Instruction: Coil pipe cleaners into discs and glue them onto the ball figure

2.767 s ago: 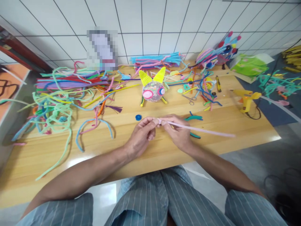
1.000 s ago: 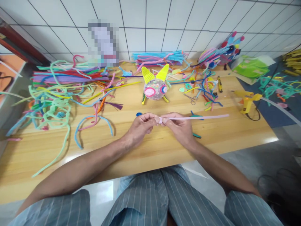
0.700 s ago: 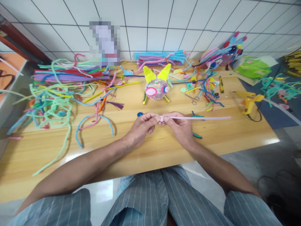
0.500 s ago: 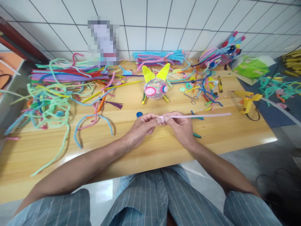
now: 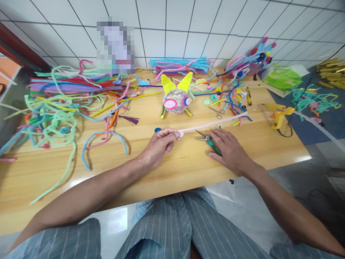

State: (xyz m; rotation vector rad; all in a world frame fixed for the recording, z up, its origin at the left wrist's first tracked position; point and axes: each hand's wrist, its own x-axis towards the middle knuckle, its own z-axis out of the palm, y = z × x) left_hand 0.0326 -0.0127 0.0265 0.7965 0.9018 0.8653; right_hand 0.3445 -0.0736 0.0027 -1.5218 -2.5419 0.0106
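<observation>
The pale pink pipe cleaner (image 5: pixel 212 124) is in front of me, above the middle of the worktop (image 5: pixel 175 176), its small coiled end pinched between the thumb and fingers of my left hand (image 5: pixel 165 142) and its long straight tail slanting away to the right. My right hand (image 5: pixel 228 148) lies palm down over the green handles of the pliers (image 5: pixel 207 138), thumb apart from the fingers; I cannot tell whether it grips them. The pliers' jaws stand parted, pointing left. Just beyond my left hand is a blue disc (image 5: pixel 157 130), partly hidden. Behind the pipe cleaner stands a round toy (image 5: pixel 176 102) with yellow ears, the scissors (image 5: pixel 219 116) to its right. Farther right lies a yellow glue gun (image 5: pixel 279 114); a tangled heap of coloured strands (image 5: pixel 64 118) covers the left.
</observation>
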